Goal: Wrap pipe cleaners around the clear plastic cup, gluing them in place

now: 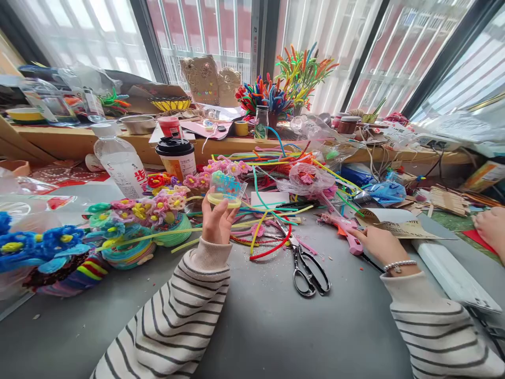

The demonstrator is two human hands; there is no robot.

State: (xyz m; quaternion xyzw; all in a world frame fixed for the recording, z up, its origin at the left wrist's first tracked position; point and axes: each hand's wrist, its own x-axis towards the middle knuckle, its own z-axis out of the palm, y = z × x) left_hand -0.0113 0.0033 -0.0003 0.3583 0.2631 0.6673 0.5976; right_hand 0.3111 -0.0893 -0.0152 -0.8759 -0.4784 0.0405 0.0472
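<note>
My left hand (218,218) holds up a small clear plastic cup (228,188) with blue print, fingers curled around its lower part. A pale yellow band circles the cup's base. At the right, my right hand (381,245) has its fingers at the handle of a pink hot glue gun (353,241), which lies on the table with its nozzle to the left. Black-handled scissors (310,271) lie between my hands, blades under several loose pipe cleaners (272,252) in red, yellow and green.
Pipe-cleaner flower pots (128,242) line the left side, near a water bottle (120,158) and a lidded coffee cup (176,158). A white power strip (455,273) lies right of my right hand. Another person's hand (491,229) rests at the far right edge.
</note>
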